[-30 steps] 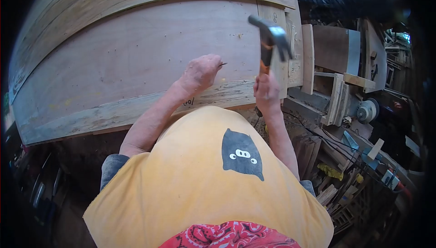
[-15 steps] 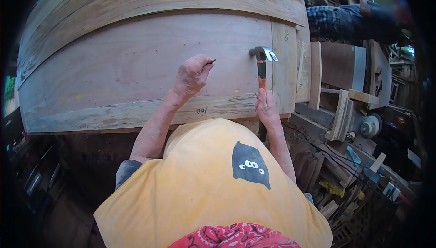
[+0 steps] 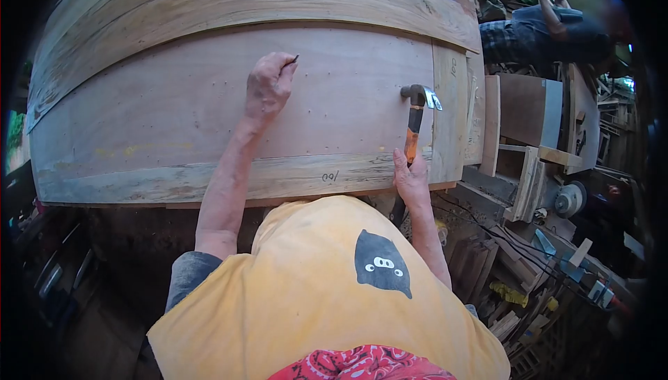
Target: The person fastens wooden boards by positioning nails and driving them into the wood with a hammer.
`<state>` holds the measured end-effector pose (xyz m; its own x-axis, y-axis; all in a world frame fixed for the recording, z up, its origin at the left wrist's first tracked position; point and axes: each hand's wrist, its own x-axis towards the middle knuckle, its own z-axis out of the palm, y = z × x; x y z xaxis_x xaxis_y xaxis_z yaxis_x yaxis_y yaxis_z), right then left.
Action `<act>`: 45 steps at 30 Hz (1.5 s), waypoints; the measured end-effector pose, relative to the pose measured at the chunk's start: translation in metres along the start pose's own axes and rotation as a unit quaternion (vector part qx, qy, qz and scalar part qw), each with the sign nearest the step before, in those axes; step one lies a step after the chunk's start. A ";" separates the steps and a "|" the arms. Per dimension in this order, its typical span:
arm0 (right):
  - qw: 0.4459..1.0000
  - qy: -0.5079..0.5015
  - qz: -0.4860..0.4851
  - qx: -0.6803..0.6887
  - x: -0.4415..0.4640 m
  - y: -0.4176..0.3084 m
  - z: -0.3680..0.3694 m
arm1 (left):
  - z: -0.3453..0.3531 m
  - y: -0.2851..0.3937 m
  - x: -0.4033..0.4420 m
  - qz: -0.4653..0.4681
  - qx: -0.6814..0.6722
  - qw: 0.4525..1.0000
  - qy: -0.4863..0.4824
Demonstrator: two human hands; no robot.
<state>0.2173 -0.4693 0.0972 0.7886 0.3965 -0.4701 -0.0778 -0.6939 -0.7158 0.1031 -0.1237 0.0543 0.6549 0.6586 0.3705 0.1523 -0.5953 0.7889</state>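
My left hand (image 3: 270,86) is raised over the pale plywood panel (image 3: 362,112), its fingers pinched on a thin dark nail (image 3: 295,59) whose end sticks out to the upper right. My right hand (image 3: 412,182) is wrapped round the orange-and-black handle of a claw hammer (image 3: 414,128). The hammer head points away from me over the panel's right part, its claw facing right. Small nail dots are scattered across the panel. A board strip (image 3: 285,177) marked "100" runs along its near edge.
A wide plank (image 3: 278,1) lies along the far side. At right stand wooden panels (image 3: 522,107), scrap wood and a round grinder-like disc (image 3: 569,199), with a black cable near my right arm. Another person (image 3: 550,36) is at the upper right, holding something.
My left hand has moved up and left across the panel with the nail. The hammer and my right hand have shifted slightly right and nearer to me as the view moved a little.
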 end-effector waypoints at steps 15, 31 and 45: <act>0.999 0.043 0.009 0.032 -0.009 0.005 0.029 | 0.065 -0.016 0.059 0.221 0.243 0.931 -0.162; 0.975 -0.011 0.029 0.219 0.017 -0.056 0.018 | 0.069 -0.016 0.174 -0.022 -0.075 0.926 -0.369; 0.954 -0.082 -0.010 0.288 0.065 -0.110 0.019 | 0.085 -0.037 0.181 0.141 -0.047 0.908 -0.391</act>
<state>0.2659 -0.3558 0.1353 0.6915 0.5278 -0.4932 -0.4226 -0.2582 -0.8688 0.2793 -0.0219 0.0506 0.9892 -0.0641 0.1320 -0.1430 -0.6234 0.7687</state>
